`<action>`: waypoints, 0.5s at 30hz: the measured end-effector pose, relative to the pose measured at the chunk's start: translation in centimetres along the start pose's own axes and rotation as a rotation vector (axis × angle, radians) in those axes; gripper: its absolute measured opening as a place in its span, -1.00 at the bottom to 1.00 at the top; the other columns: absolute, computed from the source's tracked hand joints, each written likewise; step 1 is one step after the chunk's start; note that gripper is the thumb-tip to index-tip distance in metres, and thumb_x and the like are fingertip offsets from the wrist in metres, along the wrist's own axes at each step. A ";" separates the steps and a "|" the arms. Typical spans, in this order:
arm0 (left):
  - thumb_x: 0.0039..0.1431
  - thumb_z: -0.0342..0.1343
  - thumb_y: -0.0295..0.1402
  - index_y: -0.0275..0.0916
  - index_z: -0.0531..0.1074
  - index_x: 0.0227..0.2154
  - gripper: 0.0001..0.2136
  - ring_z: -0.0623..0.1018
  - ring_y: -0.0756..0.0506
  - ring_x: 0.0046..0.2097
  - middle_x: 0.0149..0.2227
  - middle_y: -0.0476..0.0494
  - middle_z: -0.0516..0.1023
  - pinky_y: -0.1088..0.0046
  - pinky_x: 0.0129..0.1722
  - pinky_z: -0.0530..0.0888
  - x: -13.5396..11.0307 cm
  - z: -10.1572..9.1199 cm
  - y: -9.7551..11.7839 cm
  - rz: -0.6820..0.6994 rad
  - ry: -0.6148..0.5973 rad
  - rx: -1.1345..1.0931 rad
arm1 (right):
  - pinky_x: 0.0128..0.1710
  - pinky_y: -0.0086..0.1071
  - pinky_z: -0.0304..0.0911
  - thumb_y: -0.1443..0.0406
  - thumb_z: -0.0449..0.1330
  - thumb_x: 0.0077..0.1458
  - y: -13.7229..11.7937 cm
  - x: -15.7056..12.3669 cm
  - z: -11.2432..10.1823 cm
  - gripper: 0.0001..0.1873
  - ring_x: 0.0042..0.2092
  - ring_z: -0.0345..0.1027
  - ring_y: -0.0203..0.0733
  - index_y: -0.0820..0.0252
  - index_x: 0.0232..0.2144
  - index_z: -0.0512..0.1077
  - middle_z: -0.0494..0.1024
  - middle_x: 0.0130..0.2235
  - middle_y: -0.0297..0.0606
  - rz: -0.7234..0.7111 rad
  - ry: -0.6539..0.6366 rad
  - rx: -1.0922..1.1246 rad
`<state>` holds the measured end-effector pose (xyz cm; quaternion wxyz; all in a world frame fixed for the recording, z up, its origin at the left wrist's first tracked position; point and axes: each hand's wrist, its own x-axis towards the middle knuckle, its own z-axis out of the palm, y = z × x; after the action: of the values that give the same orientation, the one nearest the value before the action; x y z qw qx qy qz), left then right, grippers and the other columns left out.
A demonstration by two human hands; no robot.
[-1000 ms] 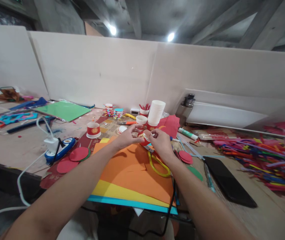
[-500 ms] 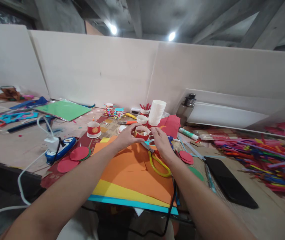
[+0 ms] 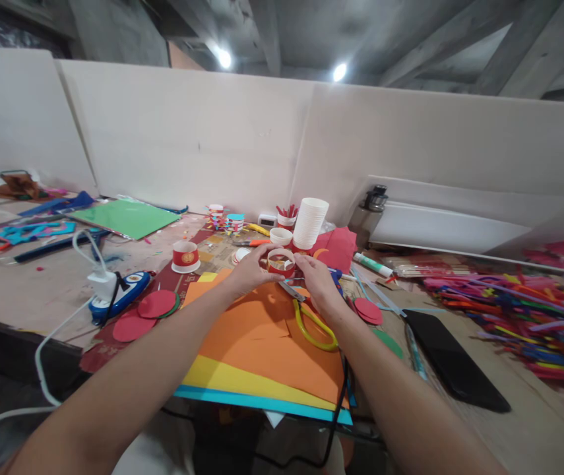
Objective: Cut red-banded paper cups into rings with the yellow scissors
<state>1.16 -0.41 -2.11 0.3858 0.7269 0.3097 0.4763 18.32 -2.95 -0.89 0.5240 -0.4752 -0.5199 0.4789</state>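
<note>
Above the orange paper sheets [image 3: 256, 330] my two hands hold a short red paper cup [image 3: 280, 270], its rim facing up and toward me. My left hand [image 3: 252, 272] is closed round the cup's left side, with fingers behind and thumb in front. At its right edge, my right hand [image 3: 314, 277] pinches the rim. Whether the cup still has a bottom is hard to make out. Just below the hands lie scissors with yellow handles [image 3: 316, 333], partly behind the right hand. A second red paper cup [image 3: 186, 256] stands to the left.
Behind the hands stand a stack of white paper cups [image 3: 310, 223] and a cup of red sticks [image 3: 287, 216]. Red paper discs [image 3: 157, 304] and a blue power strip [image 3: 123, 297] lie left. On the right are a black phone [image 3: 454, 359] and many coloured pipe cleaners [image 3: 519, 316].
The cup has tilted so that more of its inside shows. My right hand has moved slightly left, and its fingers have closed onto the rim.
</note>
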 end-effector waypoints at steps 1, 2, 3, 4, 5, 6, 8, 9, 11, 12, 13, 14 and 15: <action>-0.16 0.40 -0.24 -0.25 0.39 0.00 -0.40 0.48 -0.19 0.03 0.04 -0.25 0.48 0.30 -0.05 0.43 0.0 0.0 0.1 0.000 -0.002 0.009 | -0.46 -0.40 0.37 -0.04 0.25 -0.05 0.0 0.0 0.0 -0.56 -0.48 0.32 -0.32 0.23 -0.36 0.49 0.51 -0.42 -0.30 -0.002 0.004 0.002; -0.15 0.40 -0.23 -0.25 0.39 0.00 -0.40 0.48 -0.19 0.03 0.04 -0.25 0.48 0.30 -0.06 0.43 0.0 0.0 0.2 -0.002 -0.004 0.019 | -0.46 -0.39 0.37 -0.04 0.25 -0.06 0.0 0.0 0.0 -0.56 -0.48 0.32 -0.32 0.23 -0.37 0.49 0.51 -0.41 -0.30 -0.001 0.009 0.003; -0.15 0.39 -0.23 -0.25 0.39 0.00 -0.40 0.48 -0.19 0.03 0.05 -0.25 0.47 0.30 -0.06 0.43 -0.1 0.0 0.2 -0.005 -0.007 0.029 | -0.46 -0.39 0.37 -0.04 0.26 -0.06 0.0 0.0 0.0 -0.56 -0.49 0.31 -0.33 0.23 -0.37 0.49 0.52 -0.41 -0.30 0.000 0.014 0.003; -0.15 0.39 -0.22 -0.26 0.38 0.00 -0.40 0.48 -0.19 0.03 0.06 -0.26 0.47 0.30 -0.06 0.42 -0.1 0.0 0.3 -0.009 -0.009 0.035 | -0.46 -0.40 0.37 -0.04 0.26 -0.06 0.0 0.0 0.0 -0.56 -0.49 0.32 -0.33 0.24 -0.38 0.49 0.51 -0.42 -0.30 0.000 0.017 0.001; -0.15 0.39 -0.22 -0.26 0.38 0.01 -0.39 0.48 -0.19 0.03 0.06 -0.26 0.47 0.30 -0.06 0.42 -0.1 0.0 0.3 -0.012 -0.010 0.038 | -0.46 -0.40 0.36 -0.05 0.26 -0.06 0.0 0.0 0.0 -0.56 -0.49 0.32 -0.32 0.23 -0.38 0.49 0.51 -0.43 -0.30 -0.001 0.017 -0.003; -0.14 0.39 -0.22 -0.27 0.37 0.02 -0.39 0.48 -0.19 0.02 0.07 -0.26 0.46 0.31 -0.06 0.42 -0.1 0.0 0.3 -0.014 -0.011 0.036 | -0.46 -0.40 0.36 -0.05 0.26 -0.07 0.1 0.0 0.0 -0.55 -0.49 0.32 -0.32 0.23 -0.38 0.49 0.51 -0.44 -0.30 -0.002 0.015 -0.006; -0.13 0.38 -0.21 -0.26 0.36 0.02 -0.39 0.48 -0.17 0.01 0.06 -0.25 0.47 0.31 -0.05 0.43 -0.1 0.0 0.1 -0.014 -0.015 0.023 | -0.47 -0.40 0.35 -0.06 0.27 -0.07 0.2 0.1 0.0 -0.55 -0.49 0.32 -0.32 0.23 -0.39 0.49 0.51 -0.45 -0.31 -0.008 0.014 -0.012; -0.12 0.38 -0.21 -0.26 0.36 0.02 -0.39 0.49 -0.17 0.01 0.06 -0.24 0.48 0.31 -0.04 0.43 -0.1 0.0 -0.1 -0.013 -0.018 0.019 | -0.47 -0.40 0.35 -0.06 0.27 -0.07 0.2 0.1 0.0 -0.54 -0.49 0.32 -0.32 0.23 -0.39 0.49 0.50 -0.46 -0.31 -0.009 0.015 -0.013; -0.11 0.37 -0.21 -0.26 0.37 0.01 -0.41 0.50 -0.17 -0.01 0.03 -0.22 0.49 0.31 -0.05 0.44 0.0 0.0 -0.4 -0.014 -0.022 0.015 | -0.49 -0.41 0.33 -0.07 0.28 -0.08 0.3 0.1 0.0 -0.54 -0.49 0.31 -0.32 0.22 -0.41 0.48 0.50 -0.47 -0.32 -0.003 0.020 -0.016; -0.11 0.37 -0.21 -0.26 0.38 0.00 -0.42 0.50 -0.16 -0.02 0.01 -0.22 0.50 0.31 -0.05 0.44 0.0 0.0 -0.5 -0.016 -0.021 0.009 | -0.49 -0.42 0.33 -0.07 0.27 -0.08 0.3 0.1 0.0 -0.54 -0.49 0.31 -0.32 0.22 -0.41 0.48 0.49 -0.47 -0.32 0.000 0.019 -0.015; -0.11 0.37 -0.21 -0.26 0.39 -0.01 -0.43 0.51 -0.16 -0.03 0.00 -0.22 0.51 0.31 -0.05 0.44 0.0 0.0 -0.5 -0.019 -0.019 0.000 | -0.50 -0.42 0.32 -0.08 0.27 -0.07 0.3 0.1 0.0 -0.54 -0.49 0.31 -0.32 0.23 -0.41 0.47 0.50 -0.47 -0.31 0.003 0.014 -0.012; -0.11 0.37 -0.21 -0.27 0.40 -0.02 -0.44 0.51 -0.16 -0.04 -0.02 -0.21 0.52 0.31 -0.05 0.44 0.0 0.0 -0.6 -0.024 -0.016 -0.010 | -0.50 -0.43 0.32 -0.08 0.26 -0.05 0.3 0.0 0.0 -0.54 -0.48 0.31 -0.32 0.23 -0.41 0.47 0.50 -0.47 -0.30 0.005 0.007 -0.006; -0.12 0.38 -0.21 -0.28 0.40 -0.03 -0.44 0.52 -0.16 -0.05 -0.03 -0.22 0.52 0.30 -0.04 0.44 0.1 0.0 -0.6 -0.028 -0.011 -0.020 | -0.51 -0.43 0.32 -0.08 0.24 -0.04 0.2 0.0 0.0 -0.54 -0.48 0.31 -0.32 0.23 -0.41 0.46 0.50 -0.46 -0.30 0.006 -0.001 0.000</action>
<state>1.11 -0.07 -2.56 0.4016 0.7212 0.3129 0.4698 18.33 -2.97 -1.14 0.5224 -0.4765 -0.5186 0.4807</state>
